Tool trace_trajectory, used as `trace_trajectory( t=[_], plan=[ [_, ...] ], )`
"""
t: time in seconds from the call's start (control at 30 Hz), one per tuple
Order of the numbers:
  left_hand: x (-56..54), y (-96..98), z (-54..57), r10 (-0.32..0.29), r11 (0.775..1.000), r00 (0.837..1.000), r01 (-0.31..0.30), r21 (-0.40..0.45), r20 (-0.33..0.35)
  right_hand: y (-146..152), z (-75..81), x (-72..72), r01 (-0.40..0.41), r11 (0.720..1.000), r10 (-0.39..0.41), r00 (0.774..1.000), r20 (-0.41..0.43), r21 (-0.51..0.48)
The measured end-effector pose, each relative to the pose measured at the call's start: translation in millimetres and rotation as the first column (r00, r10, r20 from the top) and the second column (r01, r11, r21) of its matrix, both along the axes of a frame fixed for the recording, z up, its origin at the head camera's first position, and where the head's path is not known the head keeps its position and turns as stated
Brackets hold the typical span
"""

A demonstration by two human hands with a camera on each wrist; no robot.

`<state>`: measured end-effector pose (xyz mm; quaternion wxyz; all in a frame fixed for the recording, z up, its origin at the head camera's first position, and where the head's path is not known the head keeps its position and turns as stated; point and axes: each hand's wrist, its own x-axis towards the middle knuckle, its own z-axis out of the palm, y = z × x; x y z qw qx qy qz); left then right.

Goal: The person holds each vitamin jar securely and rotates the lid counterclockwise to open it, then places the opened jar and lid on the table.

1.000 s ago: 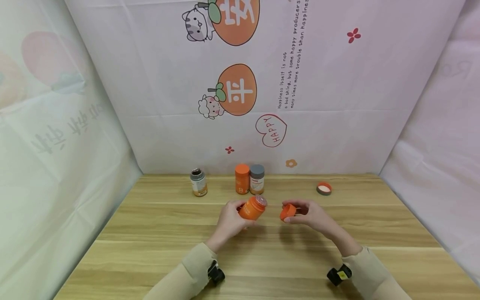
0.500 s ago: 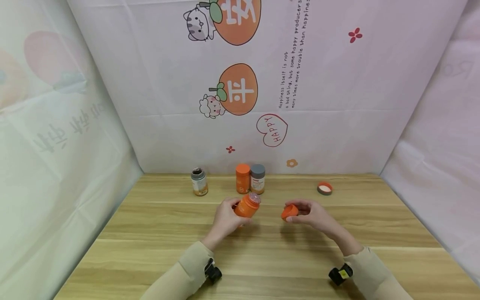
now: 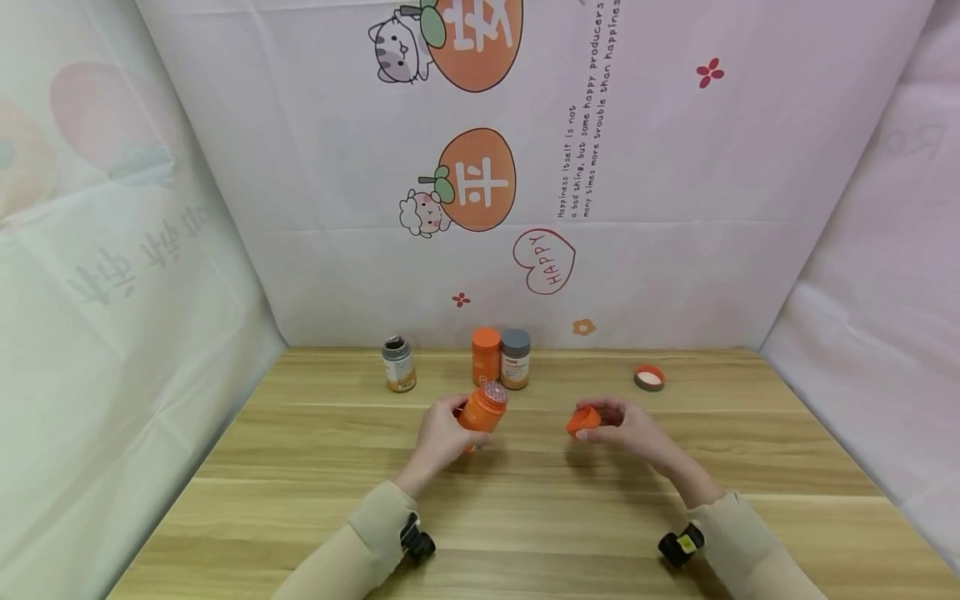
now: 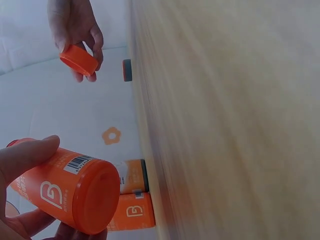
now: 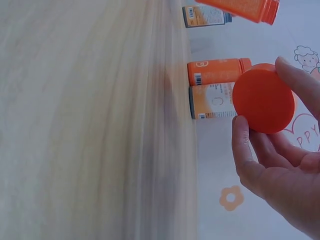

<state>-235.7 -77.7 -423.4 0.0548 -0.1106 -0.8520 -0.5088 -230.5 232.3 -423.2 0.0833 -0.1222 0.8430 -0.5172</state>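
Fingers of the left hand [image 3: 441, 435] are curled round a tilted, uncapped orange plastic bottle [image 3: 482, 410], held above the wood-grain tabletop [image 3: 540, 533]; a round orange plastic cap [image 3: 582, 422] is pinched by the right hand [image 3: 627, 430], apart from the bottle.

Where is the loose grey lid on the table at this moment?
In the head view, the loose grey lid lies near the back edge of the table, on the right side, beyond the right hand that holds the orange lid.
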Motion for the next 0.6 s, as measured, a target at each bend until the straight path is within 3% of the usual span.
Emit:
trace_trajectory(
  t=[0.33, 0.6],
  plan=[
    [-6.6, -7.8, -1.2, 0.03, 1.0, 0.999, -0.03, 0.001, 0.017, 6.8, -6.4, -4.3, 0.005, 1.0, -0.005, 0.999, -0.037, -0.018],
    [-10.8, -14.8, -2.6, 0.057, 0.998, 0.998, -0.057, 0.015, 0.04, 12.5, -9.2, -9.1, 0.02, 0.999, -0.016, 0.995, -0.094, 0.042]
  ],
)
